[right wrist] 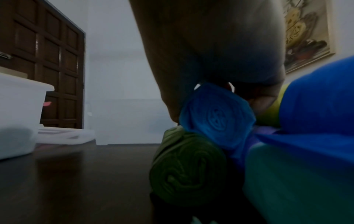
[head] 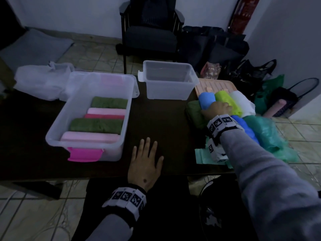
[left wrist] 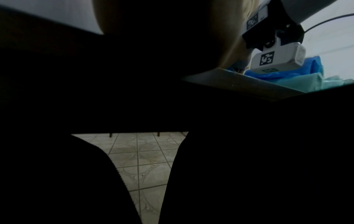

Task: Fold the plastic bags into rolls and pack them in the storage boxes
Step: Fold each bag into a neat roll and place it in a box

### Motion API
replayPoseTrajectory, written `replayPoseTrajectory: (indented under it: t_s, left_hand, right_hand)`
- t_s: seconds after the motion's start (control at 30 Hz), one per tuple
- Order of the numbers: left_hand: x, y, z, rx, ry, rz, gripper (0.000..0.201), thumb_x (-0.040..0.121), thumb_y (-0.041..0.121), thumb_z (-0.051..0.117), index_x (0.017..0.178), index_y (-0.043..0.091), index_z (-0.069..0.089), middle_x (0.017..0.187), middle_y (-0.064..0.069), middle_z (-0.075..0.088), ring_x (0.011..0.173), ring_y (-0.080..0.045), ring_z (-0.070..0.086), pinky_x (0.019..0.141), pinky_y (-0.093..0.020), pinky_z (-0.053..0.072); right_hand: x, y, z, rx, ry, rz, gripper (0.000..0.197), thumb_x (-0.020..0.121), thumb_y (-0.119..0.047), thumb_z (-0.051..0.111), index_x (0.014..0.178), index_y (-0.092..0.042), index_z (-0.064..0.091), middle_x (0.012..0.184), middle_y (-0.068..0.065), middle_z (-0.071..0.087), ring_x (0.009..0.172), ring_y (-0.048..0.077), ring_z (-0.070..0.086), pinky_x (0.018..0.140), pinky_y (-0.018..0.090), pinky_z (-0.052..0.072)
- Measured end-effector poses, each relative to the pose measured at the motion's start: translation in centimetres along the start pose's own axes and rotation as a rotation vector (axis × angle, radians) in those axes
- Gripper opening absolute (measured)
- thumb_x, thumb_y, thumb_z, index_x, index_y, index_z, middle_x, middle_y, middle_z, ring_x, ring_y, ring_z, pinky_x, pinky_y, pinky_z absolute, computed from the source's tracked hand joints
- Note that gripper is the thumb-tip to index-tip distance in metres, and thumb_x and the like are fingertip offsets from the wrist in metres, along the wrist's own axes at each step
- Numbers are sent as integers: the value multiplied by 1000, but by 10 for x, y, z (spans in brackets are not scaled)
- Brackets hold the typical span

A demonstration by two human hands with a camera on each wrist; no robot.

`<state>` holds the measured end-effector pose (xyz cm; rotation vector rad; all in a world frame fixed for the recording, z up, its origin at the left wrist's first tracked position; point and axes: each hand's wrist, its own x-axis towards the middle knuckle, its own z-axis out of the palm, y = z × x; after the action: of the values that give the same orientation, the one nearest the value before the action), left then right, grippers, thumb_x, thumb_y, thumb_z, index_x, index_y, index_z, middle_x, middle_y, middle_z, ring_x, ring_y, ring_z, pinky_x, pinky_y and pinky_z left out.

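My right hand reaches to a pile of rolled bags at the table's right side and grips a light blue roll, thumb on one side, fingers on the other. A dark green roll lies just left and below it; lime and white rolls lie to the right. My left hand rests flat on the dark table, fingers straight, holding nothing. The large clear box with a pink latch holds several green and pink rolls. The small clear box stands empty.
Loose blue and teal bags lie under my right forearm. A heap of clear bags sits at the back left, a pink ridged board behind the rolls. A dark chair and bags stand beyond the table.
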<state>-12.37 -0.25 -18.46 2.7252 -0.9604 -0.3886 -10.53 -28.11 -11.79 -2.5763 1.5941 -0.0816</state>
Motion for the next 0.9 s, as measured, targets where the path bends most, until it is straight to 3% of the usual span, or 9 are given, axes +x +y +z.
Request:
replayPoseTrajectory:
  t_s: [0.17,0.33,0.53,0.63,0.73,0.8,0.9]
  left_hand:
    - [1,-1,1,4,16,3,59,99,48,18,151,26,3,159,0,-5,146,-17,-9,116,-36,-7]
    - [0,-1,2,12,38,19,58,99,47,18,151,26,3,159,0,-6,146,-17,-9,117,-36,-5]
    - [1,-2,4,18,59,18,58,99,48,19,151,25,7,159,-2,-2,147,-18,-5,118,-37,-2]
    - [0,-3,7,38,63,27,69,90,56,0,151,24,8,159,-3,0,147,-19,-3,118,-36,-2]
    - [2,-3,7,33,47,17,60,98,50,13,151,24,6,159,-3,-3,147,-18,-5,117,-36,-3]
    - [1,-3,6,16,45,16,59,99,48,17,151,23,6,159,-3,-3,147,-18,-7,117,-36,-4]
    - [1,-3,6,-7,37,29,72,88,56,-2,151,23,7,159,-3,-1,147,-19,-6,117,-36,-5]
  right_hand:
    - [-2,-2,-2,54,54,-92,53,89,-35,55,125,2,43,127,20,48,115,36,46,93,38,35]
    - [-40,-13,-14,18,164,-328,52,88,-35,56,121,2,43,121,21,50,112,37,46,89,41,38]
    - [-98,-25,5,-27,28,-683,51,85,-29,58,127,-7,40,126,14,49,118,30,41,93,38,35]
    - [-109,-27,24,-123,-24,-700,53,84,-27,57,129,-7,37,127,12,47,117,29,42,92,37,36]
    - [-109,-26,27,-110,-70,-681,56,83,-28,60,130,-9,35,131,11,44,119,29,41,93,38,37]
    - [-107,-26,23,-77,-114,-685,66,81,-40,64,132,-11,34,134,9,38,122,28,37,97,41,35]
    - [-106,-30,13,43,-132,-662,72,78,-56,63,132,-16,36,134,8,34,124,28,35,99,43,34]
